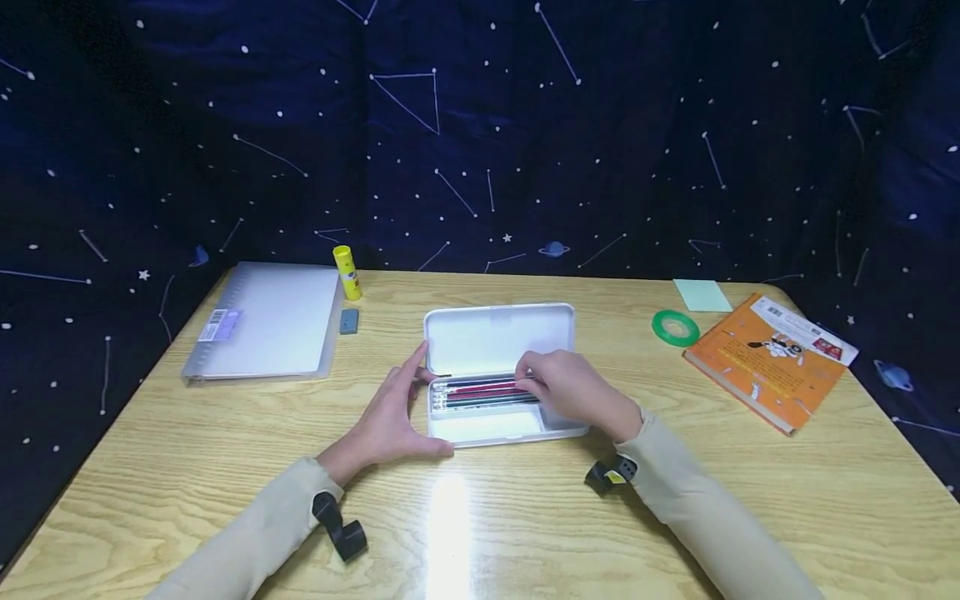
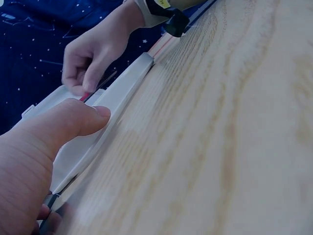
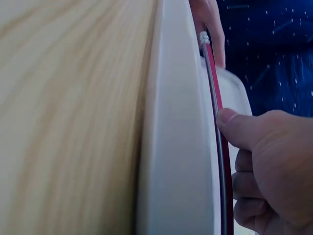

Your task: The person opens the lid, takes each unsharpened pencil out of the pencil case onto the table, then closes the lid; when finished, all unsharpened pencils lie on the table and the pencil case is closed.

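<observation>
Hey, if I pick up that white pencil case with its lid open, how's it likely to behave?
The white pencil case looks like smooth moulded plastic, so it's probably stiff and fairly light. Its lid is open, so it could swing. The pencils lie uncovered, so tilting might slide them.
</observation>
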{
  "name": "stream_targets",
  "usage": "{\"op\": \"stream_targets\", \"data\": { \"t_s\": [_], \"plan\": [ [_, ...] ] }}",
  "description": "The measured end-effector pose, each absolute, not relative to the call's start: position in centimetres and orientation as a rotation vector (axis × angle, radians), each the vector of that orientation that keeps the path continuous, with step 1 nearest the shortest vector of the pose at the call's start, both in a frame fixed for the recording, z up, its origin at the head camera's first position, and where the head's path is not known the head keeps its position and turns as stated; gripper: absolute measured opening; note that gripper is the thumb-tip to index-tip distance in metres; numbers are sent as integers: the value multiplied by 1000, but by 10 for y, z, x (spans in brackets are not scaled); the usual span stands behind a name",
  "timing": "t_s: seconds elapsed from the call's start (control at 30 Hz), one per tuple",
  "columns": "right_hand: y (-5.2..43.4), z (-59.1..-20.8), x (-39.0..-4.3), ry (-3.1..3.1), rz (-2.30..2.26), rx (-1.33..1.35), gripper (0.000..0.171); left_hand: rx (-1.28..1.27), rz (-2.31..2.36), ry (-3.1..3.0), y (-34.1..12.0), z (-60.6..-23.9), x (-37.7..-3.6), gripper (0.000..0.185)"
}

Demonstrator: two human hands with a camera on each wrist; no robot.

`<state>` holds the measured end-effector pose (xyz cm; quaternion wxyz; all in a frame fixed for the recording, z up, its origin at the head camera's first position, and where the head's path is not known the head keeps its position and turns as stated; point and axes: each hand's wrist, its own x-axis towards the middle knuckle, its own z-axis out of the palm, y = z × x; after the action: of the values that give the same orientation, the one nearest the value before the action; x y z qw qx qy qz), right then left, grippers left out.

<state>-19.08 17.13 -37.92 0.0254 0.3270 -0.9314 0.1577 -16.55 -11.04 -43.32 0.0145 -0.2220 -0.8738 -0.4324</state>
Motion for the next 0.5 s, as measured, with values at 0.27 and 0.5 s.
{"op": "stream_targets", "data": {
  "t_s": [0.27, 0.5],
  "plan": [
    [235, -386, -180, -2938, 638, 772, 5, -682, -1337, -2730, -109, -433, -166, 141],
    [300, -392, -162, -2917, 577, 633, 5, -685, -1366, -2729, -110, -432, -165, 141]
  ]
}}
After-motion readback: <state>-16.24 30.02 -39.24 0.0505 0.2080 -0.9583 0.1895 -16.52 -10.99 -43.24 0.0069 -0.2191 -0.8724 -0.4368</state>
